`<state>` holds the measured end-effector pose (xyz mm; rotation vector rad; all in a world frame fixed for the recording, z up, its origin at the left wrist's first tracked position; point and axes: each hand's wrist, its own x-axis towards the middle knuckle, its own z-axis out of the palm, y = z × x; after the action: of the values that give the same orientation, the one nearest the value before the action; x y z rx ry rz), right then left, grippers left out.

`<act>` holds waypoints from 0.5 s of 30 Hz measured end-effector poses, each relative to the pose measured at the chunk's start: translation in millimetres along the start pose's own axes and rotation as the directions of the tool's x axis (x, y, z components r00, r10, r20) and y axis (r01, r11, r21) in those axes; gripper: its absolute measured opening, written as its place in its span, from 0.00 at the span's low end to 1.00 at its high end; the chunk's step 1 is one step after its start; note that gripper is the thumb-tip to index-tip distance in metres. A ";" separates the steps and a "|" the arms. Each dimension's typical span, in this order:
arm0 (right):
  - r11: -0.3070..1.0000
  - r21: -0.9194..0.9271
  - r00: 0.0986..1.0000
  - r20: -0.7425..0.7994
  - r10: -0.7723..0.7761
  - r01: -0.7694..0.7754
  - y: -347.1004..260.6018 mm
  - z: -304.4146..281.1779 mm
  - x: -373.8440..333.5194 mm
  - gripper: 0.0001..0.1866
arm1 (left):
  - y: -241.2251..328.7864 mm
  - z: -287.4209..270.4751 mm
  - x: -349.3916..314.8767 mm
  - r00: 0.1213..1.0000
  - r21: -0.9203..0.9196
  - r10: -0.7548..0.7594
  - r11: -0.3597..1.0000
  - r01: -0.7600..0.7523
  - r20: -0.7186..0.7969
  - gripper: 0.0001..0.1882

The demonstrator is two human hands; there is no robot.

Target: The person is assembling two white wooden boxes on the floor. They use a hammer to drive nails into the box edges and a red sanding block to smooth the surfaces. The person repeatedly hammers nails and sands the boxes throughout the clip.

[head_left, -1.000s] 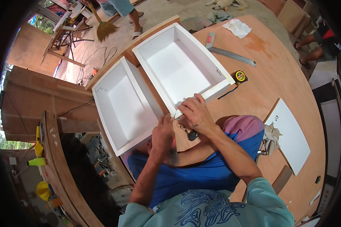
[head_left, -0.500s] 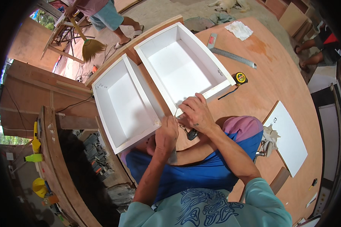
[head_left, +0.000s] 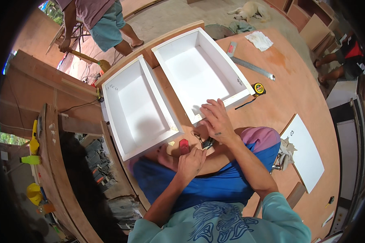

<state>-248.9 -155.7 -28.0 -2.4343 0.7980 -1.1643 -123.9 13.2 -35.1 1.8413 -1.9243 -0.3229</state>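
Observation:
Two white open drawer boxes lie side by side, the left box (head_left: 136,109) and the right box (head_left: 196,71). My right hand (head_left: 217,121) rests its spread fingers on the right box's near rim, close to its corner. Lower down, over my lap, my left hand (head_left: 192,164) has its fingers curled together; what they hold, if anything, is hidden. Just beyond those fingers is a small red object (head_left: 184,146), its kind unclear. A dark object with a thin cord (head_left: 207,143) lies between my hands.
On the plywood surface (head_left: 296,81) are a tape measure (head_left: 258,89), a metal square (head_left: 253,67), a crumpled white cloth (head_left: 259,41) and a white panel (head_left: 302,154). A person with a broom (head_left: 85,56) stands beyond the boxes. A dog (head_left: 251,12) lies on the floor.
My left hand has drawn back from the boxes' near corners toward my lap, and the red object now shows. My right hand stays at the right box's rim. The person with the broom has moved.

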 end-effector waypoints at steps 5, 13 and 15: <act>0.996 -0.066 0.986 -0.159 0.045 -0.056 -5.8 -17.2 -10.9 0.23 | -7.8 13.9 6.8 0.980 0.066 -0.056 0.997 0.044 0.190 0.10; 0.997 -0.081 0.996 -0.091 -0.022 0.015 -1.5 -21.1 -12.0 0.21 | -6.9 -5.3 21.5 0.943 0.152 -0.134 0.984 0.090 0.306 0.14; 0.998 -0.056 0.998 -0.054 -0.038 0.035 -4.5 -14.7 -8.1 0.21 | -7.1 -30.3 30.8 0.992 0.059 0.002 0.998 -0.010 0.124 0.14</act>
<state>-263.0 -147.9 -21.6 -2.4809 0.8157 -1.2438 -103.4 -13.5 -7.1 1.8934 -2.0426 -0.3904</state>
